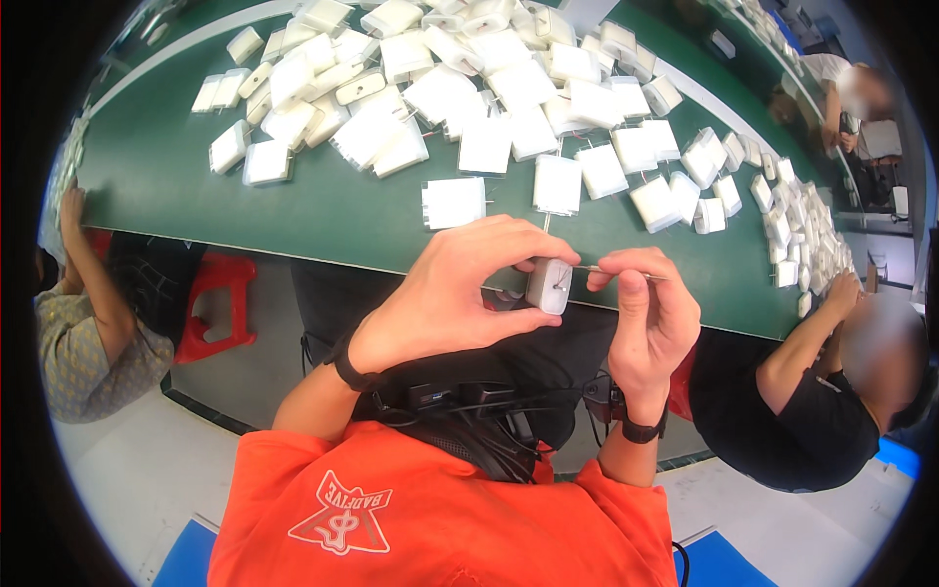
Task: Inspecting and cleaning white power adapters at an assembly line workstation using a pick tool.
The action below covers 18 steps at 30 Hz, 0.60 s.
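Observation:
My left hand (450,284) grips a small white box-shaped plastic housing (550,288) between thumb and fingers, just off the near edge of the green table. The end face turned to the right shows a dark wire or pin at its middle. In my right hand (648,328) a thin metal tool (653,276) is pinched between thumb and forefinger, its tip close to that end face. Whether the tip touches it, I cannot tell. Just beyond my left hand, two more white housings, one on the left (453,203) and one on the right (557,185), lie on the table.
A large heap of white housings (469,68) covers the far part of the green table (323,220). Another pile (802,225) lies at the right. Co-workers sit at my left (98,333) and right (812,401). A red stool (230,303) stands at the left.

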Available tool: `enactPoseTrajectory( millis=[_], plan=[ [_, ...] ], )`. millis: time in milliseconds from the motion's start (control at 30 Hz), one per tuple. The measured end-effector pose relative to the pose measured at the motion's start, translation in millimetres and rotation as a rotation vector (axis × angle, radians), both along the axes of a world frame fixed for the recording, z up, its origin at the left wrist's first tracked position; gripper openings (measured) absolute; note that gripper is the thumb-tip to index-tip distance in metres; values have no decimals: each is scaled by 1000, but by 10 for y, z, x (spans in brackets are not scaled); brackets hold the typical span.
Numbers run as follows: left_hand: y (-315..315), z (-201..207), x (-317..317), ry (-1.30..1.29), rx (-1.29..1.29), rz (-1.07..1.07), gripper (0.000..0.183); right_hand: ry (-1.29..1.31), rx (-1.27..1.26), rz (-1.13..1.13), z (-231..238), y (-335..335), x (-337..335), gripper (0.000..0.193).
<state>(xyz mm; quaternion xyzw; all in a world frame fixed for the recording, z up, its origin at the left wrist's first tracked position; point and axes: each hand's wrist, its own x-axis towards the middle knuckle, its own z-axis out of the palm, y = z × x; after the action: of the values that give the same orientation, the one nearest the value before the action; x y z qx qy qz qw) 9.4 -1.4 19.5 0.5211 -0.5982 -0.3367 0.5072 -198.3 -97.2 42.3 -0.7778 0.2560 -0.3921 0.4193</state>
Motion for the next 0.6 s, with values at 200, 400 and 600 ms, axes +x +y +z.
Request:
enactPoseTrajectory(
  millis=[200, 400, 600],
  plan=[
    [-41, 30, -39, 65, 43, 48, 60, -17, -54, -37, 61, -114, -28, 6],
    [-49, -76, -175, -263, -370, 252, 55, 261, -494, -316, 185, -437, -398, 6],
    [-68, 65, -289, -533, -235, 334, 57, 565, -463, -364, 93, -566, -593, 23]
  ],
)
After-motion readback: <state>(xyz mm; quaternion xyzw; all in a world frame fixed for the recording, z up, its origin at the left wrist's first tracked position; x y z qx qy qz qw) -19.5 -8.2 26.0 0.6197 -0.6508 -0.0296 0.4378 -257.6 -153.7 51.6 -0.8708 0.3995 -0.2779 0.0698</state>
